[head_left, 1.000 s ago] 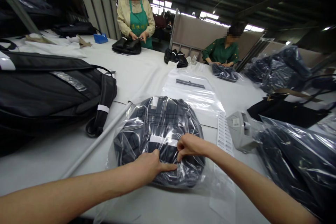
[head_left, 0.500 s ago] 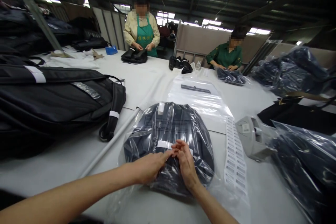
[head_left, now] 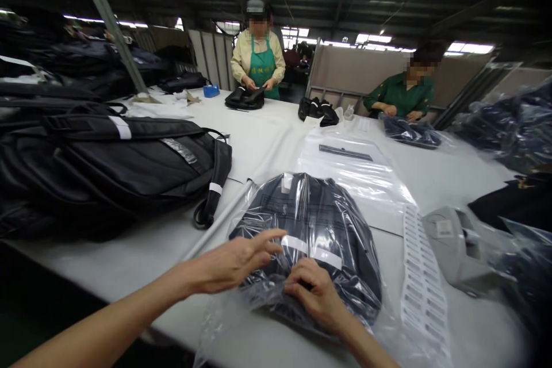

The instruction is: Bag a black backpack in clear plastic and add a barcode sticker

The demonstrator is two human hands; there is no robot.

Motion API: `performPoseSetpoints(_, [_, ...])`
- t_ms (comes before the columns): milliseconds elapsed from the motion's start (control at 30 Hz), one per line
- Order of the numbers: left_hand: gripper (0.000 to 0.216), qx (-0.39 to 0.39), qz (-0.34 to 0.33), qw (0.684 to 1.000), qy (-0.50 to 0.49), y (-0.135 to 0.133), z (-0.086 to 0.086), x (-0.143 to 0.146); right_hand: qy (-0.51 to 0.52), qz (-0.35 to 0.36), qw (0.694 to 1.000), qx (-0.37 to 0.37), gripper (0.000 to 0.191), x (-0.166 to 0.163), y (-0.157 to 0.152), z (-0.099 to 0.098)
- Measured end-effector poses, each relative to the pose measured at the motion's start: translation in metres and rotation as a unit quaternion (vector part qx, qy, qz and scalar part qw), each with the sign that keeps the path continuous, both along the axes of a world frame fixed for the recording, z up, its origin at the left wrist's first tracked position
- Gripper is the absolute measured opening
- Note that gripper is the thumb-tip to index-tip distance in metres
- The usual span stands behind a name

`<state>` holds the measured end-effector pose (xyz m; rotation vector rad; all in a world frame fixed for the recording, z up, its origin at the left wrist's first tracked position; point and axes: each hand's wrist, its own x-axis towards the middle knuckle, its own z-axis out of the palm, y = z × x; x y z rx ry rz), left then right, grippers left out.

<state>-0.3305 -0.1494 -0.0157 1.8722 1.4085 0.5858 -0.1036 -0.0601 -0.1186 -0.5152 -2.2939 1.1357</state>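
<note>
In front of me on the white table lies a dark backpack [head_left: 345, 213] inside a clear plastic bag [head_left: 317, 201]. Two white bands show through the film across its middle. My right hand [head_left: 313, 293] has its fingers curled on gathered film near the bag's near side. My left hand [head_left: 241, 259] hovers at the bag's left side, fingers stretched out and apart, with nothing in them. Crumpled film [head_left: 267, 293] bunches between the hands, toward the table's near edge.
Black backpacks [head_left: 129, 167] lie at left. Beyond the bag are flat clear bags [head_left: 357, 178]. At right are a barcode label sheet [head_left: 425, 282] and a grey tape dispenser [head_left: 461, 253]. Two co-workers, one in a green apron [head_left: 262, 63], another in a green shirt [head_left: 403, 95], handle bags across the table.
My hands have parted from the bag's middle. The left moved to the left side and opened; the right dropped nearer me and closed on film. The view has turned left.
</note>
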Motion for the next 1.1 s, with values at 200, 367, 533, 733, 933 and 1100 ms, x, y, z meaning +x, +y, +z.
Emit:
performPoseSetpoints(200, [0.088, 0.154, -0.022, 0.929, 0.336, -0.08, -0.024, -0.062, 0.002, -0.008, 1.0, 0.006, 0.01, 0.001, -0.002, 0.002])
performPoseSetpoints(367, [0.046, 0.265, -0.046, 0.942, 0.2, -0.087, -0.085, -0.032, -0.019, -0.01, 1.0, 0.012, 0.013, 0.001, -0.002, 0.002])
performPoseSetpoints(533, [0.028, 0.122, 0.373, 0.893, -0.223, -0.076, -0.105, -0.003, -0.048, -0.035, 0.997, -0.044, 0.015, 0.0, 0.0, 0.002])
performPoseSetpoints(733, [0.047, -0.035, 0.489, 0.732, -0.474, -0.059, -0.11, -0.016, -0.112, -0.069, 0.986, -0.101, 0.021, -0.007, 0.003, 0.004])
performPoseSetpoints(933, [0.061, -0.086, 0.528, 0.727, -0.431, -0.05, -0.122, -0.046, -0.153, -0.083, 0.982, -0.079, 0.027, -0.014, 0.002, 0.004])
performPoseSetpoints(1100, [0.048, 0.106, 0.546, 0.816, -0.155, -0.093, -0.101, -0.034, -0.148, -0.095, 0.982, -0.07, 0.026, -0.016, 0.0, 0.004])
